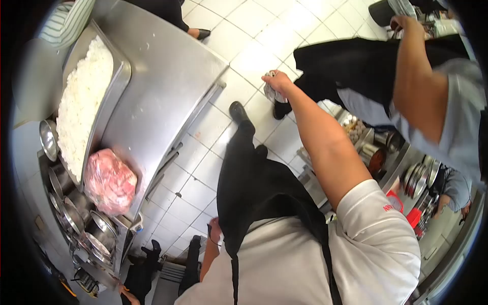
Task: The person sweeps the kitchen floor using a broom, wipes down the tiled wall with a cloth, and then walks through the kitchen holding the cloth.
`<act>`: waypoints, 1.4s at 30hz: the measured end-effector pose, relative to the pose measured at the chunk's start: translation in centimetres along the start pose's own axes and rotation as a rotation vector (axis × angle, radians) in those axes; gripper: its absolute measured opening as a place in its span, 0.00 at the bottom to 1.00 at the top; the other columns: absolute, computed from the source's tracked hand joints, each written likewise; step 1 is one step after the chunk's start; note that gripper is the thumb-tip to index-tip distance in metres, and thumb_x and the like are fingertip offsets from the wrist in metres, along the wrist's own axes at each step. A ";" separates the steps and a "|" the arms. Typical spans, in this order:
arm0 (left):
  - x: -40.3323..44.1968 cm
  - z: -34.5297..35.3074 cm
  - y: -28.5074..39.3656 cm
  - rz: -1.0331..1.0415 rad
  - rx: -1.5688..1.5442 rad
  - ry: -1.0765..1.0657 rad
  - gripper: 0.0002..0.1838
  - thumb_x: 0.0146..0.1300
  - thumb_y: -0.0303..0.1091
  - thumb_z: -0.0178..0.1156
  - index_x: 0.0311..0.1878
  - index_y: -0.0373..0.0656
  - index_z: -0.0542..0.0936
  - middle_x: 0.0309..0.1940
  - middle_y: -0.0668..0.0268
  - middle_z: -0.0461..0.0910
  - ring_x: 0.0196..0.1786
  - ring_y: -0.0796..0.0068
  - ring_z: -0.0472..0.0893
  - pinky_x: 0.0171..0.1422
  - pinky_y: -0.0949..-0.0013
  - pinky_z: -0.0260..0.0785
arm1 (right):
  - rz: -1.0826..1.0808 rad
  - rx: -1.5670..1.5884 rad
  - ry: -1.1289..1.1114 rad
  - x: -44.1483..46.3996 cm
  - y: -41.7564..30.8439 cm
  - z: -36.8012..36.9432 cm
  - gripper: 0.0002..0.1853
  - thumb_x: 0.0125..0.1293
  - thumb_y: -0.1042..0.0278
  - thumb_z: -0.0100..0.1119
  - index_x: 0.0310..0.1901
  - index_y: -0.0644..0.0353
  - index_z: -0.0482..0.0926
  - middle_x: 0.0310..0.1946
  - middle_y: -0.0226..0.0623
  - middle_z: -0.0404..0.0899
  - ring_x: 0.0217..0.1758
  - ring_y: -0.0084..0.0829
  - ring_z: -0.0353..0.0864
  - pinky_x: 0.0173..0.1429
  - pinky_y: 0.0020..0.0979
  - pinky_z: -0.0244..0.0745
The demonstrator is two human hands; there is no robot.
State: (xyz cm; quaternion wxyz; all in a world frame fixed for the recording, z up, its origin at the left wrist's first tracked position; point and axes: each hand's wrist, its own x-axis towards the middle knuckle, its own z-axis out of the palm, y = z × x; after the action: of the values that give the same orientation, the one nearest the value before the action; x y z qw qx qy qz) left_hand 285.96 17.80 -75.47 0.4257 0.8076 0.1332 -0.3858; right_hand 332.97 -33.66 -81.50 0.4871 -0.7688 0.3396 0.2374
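My right arm reaches out over the tiled floor. Its hand (278,81) is closed round a crumpled greyish cloth (273,93), which hangs below the fingers. Low at my left side is my left hand (215,230), with a dark band at the wrist. Its fingers are too small and partly hidden to make out, and I see nothing in it. Left of me, a clear plastic bag of raw pink meat (110,181) sits on a steel table (162,66). Beside it lies a large metal tray (119,84) heaped with white rice (86,96).
Several metal bowls (71,216) stand beyond the steel table. On the right, a co-worker in a black apron (356,66) stands close to my right arm. Behind that person are a counter with pots (373,155) and stacked metal lids or plates (417,180). Other people's legs (190,264) show below.
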 end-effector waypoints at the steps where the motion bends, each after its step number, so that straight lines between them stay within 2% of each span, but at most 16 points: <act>1: 0.2 0.7 0.1 0.048 0.084 -0.024 0.15 0.65 0.36 0.53 0.49 0.39 0.80 0.38 0.57 0.82 0.43 0.58 0.80 0.50 0.60 0.73 | 0.013 -0.080 -0.010 0.4 -1.8 -0.5 0.27 0.60 0.56 0.69 0.57 0.62 0.76 0.44 0.43 0.83 0.43 0.33 0.82 0.48 0.37 0.77; 3: 0.7 2.3 -0.6 0.149 0.249 -0.060 0.17 0.62 0.35 0.54 0.52 0.39 0.79 0.41 0.49 0.82 0.48 0.49 0.80 0.56 0.54 0.71 | -0.048 -0.250 0.008 2.4 -4.2 -1.1 0.31 0.58 0.52 0.68 0.57 0.64 0.76 0.49 0.50 0.82 0.52 0.44 0.83 0.56 0.38 0.76; 5: 4.8 2.1 2.9 0.131 0.238 -0.082 0.17 0.62 0.35 0.53 0.52 0.39 0.79 0.41 0.49 0.82 0.48 0.49 0.80 0.56 0.54 0.71 | -0.025 -0.296 -0.048 5.1 -6.8 -2.5 0.32 0.57 0.51 0.68 0.58 0.63 0.75 0.51 0.50 0.82 0.53 0.44 0.82 0.57 0.38 0.76; 8: 14.4 0.6 10.8 -0.274 -0.071 -0.005 0.16 0.63 0.35 0.53 0.51 0.39 0.79 0.41 0.49 0.82 0.47 0.49 0.80 0.56 0.54 0.71 | -0.018 -0.331 -0.105 9.8 -8.9 -4.1 0.32 0.56 0.51 0.68 0.59 0.62 0.75 0.51 0.49 0.81 0.54 0.44 0.82 0.57 0.38 0.76; 10: 21.1 -0.8 17.2 -0.407 -0.294 0.131 0.16 0.63 0.35 0.53 0.50 0.39 0.79 0.42 0.49 0.82 0.47 0.49 0.80 0.56 0.54 0.71 | -0.023 -0.308 -0.122 12.4 -10.9 -6.1 0.31 0.56 0.51 0.69 0.58 0.61 0.76 0.50 0.49 0.82 0.54 0.44 0.82 0.57 0.38 0.76; 14: 32.8 -5.5 32.1 -0.304 -0.401 0.248 0.16 0.63 0.35 0.53 0.50 0.39 0.79 0.42 0.50 0.82 0.47 0.49 0.80 0.56 0.53 0.71 | -0.086 -0.324 -0.043 17.2 -14.2 -10.7 0.28 0.55 0.51 0.67 0.52 0.62 0.78 0.48 0.49 0.83 0.52 0.45 0.82 0.56 0.39 0.76; 17: 40.0 -8.2 42.2 -0.231 -0.412 0.287 0.15 0.64 0.35 0.52 0.49 0.39 0.80 0.42 0.50 0.82 0.47 0.49 0.80 0.55 0.53 0.71 | -0.055 -0.370 -0.093 22.3 -16.5 -15.2 0.27 0.55 0.51 0.67 0.50 0.62 0.79 0.46 0.50 0.83 0.51 0.45 0.83 0.55 0.39 0.77; 19: 44.0 -9.2 47.9 -0.209 -0.417 0.318 0.15 0.64 0.36 0.52 0.49 0.39 0.80 0.42 0.50 0.82 0.47 0.49 0.80 0.55 0.53 0.71 | -0.035 -0.386 -0.086 28.0 -17.9 -17.4 0.26 0.55 0.51 0.67 0.49 0.63 0.80 0.44 0.50 0.83 0.49 0.45 0.83 0.55 0.39 0.77; 20: 45.5 -9.3 50.2 -0.217 -0.427 0.338 0.15 0.64 0.36 0.52 0.48 0.39 0.80 0.42 0.50 0.82 0.47 0.49 0.80 0.55 0.53 0.71 | -0.004 -0.395 -0.068 30.4 -19.6 -18.4 0.25 0.55 0.52 0.68 0.49 0.61 0.80 0.41 0.44 0.85 0.42 0.38 0.85 0.50 0.37 0.78; 22: 47.6 -9.0 54.3 -0.254 -0.436 0.368 0.15 0.64 0.36 0.52 0.48 0.39 0.80 0.42 0.50 0.82 0.47 0.49 0.80 0.55 0.53 0.71 | -0.017 -0.440 -0.080 36.2 -22.7 -19.5 0.27 0.55 0.51 0.68 0.52 0.61 0.79 0.42 0.45 0.84 0.44 0.39 0.85 0.51 0.38 0.78; 27: 48.7 -5.7 60.4 -0.415 -0.459 0.361 0.15 0.65 0.36 0.51 0.47 0.39 0.80 0.43 0.51 0.82 0.47 0.49 0.80 0.55 0.53 0.71 | -0.247 -0.511 -0.207 44.6 -34.9 -19.8 0.28 0.57 0.51 0.66 0.56 0.57 0.77 0.45 0.48 0.84 0.50 0.44 0.83 0.54 0.39 0.78; 33: 48.5 -1.1 64.3 -0.592 -0.463 0.284 0.14 0.65 0.36 0.51 0.45 0.39 0.81 0.43 0.51 0.82 0.47 0.49 0.80 0.54 0.52 0.71 | -0.293 -0.726 -0.415 51.3 -49.5 -15.5 0.32 0.54 0.46 0.66 0.57 0.58 0.76 0.50 0.48 0.82 0.54 0.46 0.82 0.59 0.37 0.77; 36: 51.5 -0.8 66.3 -0.515 -0.365 0.201 0.14 0.66 0.37 0.50 0.45 0.38 0.81 0.43 0.52 0.82 0.47 0.49 0.80 0.54 0.52 0.71 | -0.462 -0.901 -0.477 53.4 -56.7 -12.8 0.35 0.55 0.46 0.64 0.62 0.57 0.72 0.51 0.48 0.82 0.55 0.45 0.82 0.60 0.37 0.76; 39: 59.1 -5.7 69.1 -0.058 -0.207 0.251 0.14 0.66 0.37 0.50 0.44 0.38 0.81 0.43 0.52 0.82 0.47 0.49 0.80 0.54 0.52 0.71 | -0.526 -0.890 -0.517 55.7 -63.2 -11.7 0.35 0.56 0.46 0.64 0.62 0.57 0.72 0.51 0.48 0.82 0.56 0.45 0.81 0.61 0.37 0.75; 41: 68.5 -11.2 69.2 0.103 0.057 0.132 0.12 0.64 0.36 0.52 0.39 0.39 0.81 0.39 0.52 0.82 0.44 0.49 0.81 0.51 0.52 0.72 | -0.527 -0.866 -0.523 57.4 -67.8 -11.7 0.35 0.56 0.45 0.63 0.62 0.57 0.72 0.51 0.49 0.81 0.56 0.45 0.81 0.61 0.37 0.75; 42: 74.0 -14.1 71.0 -0.147 0.330 0.169 0.08 0.62 0.33 0.53 0.34 0.40 0.78 0.35 0.51 0.79 0.43 0.49 0.80 0.47 0.52 0.74 | -0.539 -0.860 -0.512 59.0 -69.4 -11.3 0.35 0.56 0.45 0.63 0.62 0.57 0.73 0.51 0.49 0.81 0.56 0.45 0.81 0.61 0.37 0.75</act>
State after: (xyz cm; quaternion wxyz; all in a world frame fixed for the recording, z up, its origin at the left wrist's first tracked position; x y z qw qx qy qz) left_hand 381.05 -22.19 -83.62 0.2455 0.8841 0.1619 -0.3631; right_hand 424.45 -40.68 -77.09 0.2403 -0.8755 -0.1247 0.4003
